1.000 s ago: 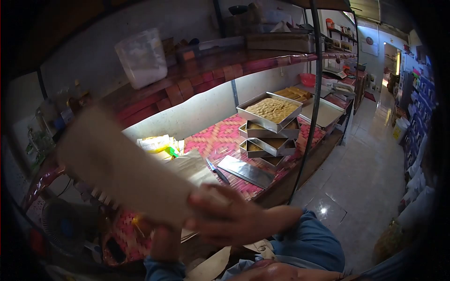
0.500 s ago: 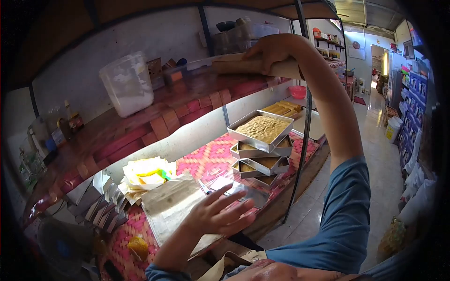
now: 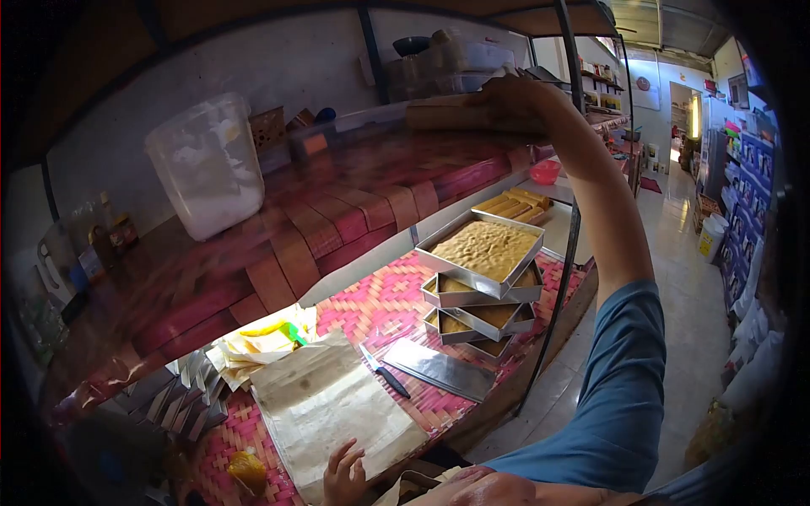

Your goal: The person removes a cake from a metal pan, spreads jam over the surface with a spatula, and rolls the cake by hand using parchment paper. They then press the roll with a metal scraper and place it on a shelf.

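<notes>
On the upper shelf, my right hand [image 3: 516, 99] is closed over the right end of a long brown bundle that looks like rolled paper [image 3: 443, 115]; its fingertips are in shadow. My left hand [image 3: 344, 476] is low, its fingers apart and holding nothing, by the front edge of a large pale paper sheet [image 3: 333, 401]. Just beyond the sheet lie a knife [image 3: 388, 375] with a dark handle and a flat metal plate [image 3: 440, 368]. Square metal pans of brown cake are stacked crosswise to the right, with a full cake pan [image 3: 485, 251] on top.
The upper shelf [image 3: 329, 219] overhangs the pink woven mat [image 3: 371, 287] and carries a clear plastic tub [image 3: 207, 169]. A dark metal post [image 3: 567, 278] rises near my right arm. Yellow-brown rolls [image 3: 513, 205] lie behind the pans. A yellow lump [image 3: 246, 472] sits front left.
My left hand has dropped down and back from over the paper, uncovering the knife and plate. My right hand stays on the brown bundle, which appears slightly further right as the view shifts.
</notes>
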`<action>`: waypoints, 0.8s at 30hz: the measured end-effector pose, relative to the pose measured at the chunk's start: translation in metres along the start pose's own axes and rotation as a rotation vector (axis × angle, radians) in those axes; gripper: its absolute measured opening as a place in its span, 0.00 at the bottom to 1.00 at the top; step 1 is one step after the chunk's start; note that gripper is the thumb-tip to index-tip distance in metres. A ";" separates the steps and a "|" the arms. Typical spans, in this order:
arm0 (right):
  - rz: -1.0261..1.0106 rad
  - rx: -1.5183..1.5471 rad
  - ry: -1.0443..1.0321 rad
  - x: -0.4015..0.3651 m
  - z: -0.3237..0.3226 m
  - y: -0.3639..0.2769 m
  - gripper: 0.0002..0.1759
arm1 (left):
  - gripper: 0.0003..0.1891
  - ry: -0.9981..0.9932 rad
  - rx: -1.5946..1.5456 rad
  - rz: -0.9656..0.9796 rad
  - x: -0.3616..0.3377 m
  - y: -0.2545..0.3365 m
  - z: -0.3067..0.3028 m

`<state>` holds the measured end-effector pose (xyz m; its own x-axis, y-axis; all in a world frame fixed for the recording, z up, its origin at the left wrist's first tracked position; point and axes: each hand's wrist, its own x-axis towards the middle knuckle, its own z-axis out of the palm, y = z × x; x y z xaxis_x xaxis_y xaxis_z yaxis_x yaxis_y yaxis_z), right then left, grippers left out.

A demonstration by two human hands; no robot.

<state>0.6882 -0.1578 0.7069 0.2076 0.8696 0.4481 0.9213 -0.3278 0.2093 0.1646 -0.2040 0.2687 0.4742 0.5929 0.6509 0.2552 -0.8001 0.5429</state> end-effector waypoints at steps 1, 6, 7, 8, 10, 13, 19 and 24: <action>0.000 -0.003 -0.005 0.003 0.001 -0.001 0.32 | 0.13 0.059 -0.009 -0.007 -0.006 -0.006 0.002; -0.028 -0.074 -0.101 0.019 0.000 -0.019 0.31 | 0.17 -0.013 -0.257 -0.296 -0.055 -0.055 0.010; -0.027 -0.073 -0.106 0.020 -0.003 -0.021 0.31 | 0.20 -0.064 -0.547 -0.593 -0.061 -0.058 0.009; -0.023 -0.095 -0.124 0.019 -0.006 -0.022 0.31 | 0.25 -0.128 -0.496 -0.592 -0.067 -0.062 0.010; -0.015 -0.120 -0.152 0.018 -0.009 -0.022 0.31 | 0.26 -0.124 -0.542 -0.609 -0.066 -0.058 0.008; 0.004 -0.218 -0.160 0.017 -0.011 -0.025 0.31 | 0.27 -0.071 -0.576 -0.627 -0.076 -0.062 0.019; -0.030 -0.018 0.071 0.027 0.014 0.005 0.23 | 0.13 -0.013 0.105 -0.023 -0.038 -0.028 -0.004; 0.072 -0.224 0.358 -0.052 -0.013 -0.056 0.11 | 0.15 -0.232 0.225 -0.249 -0.037 -0.029 -0.007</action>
<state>0.6219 -0.1895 0.6832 0.1050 0.6718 0.7332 0.8063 -0.4891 0.3327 0.1334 -0.2019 0.2321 0.5454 0.7552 0.3636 0.5521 -0.6501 0.5221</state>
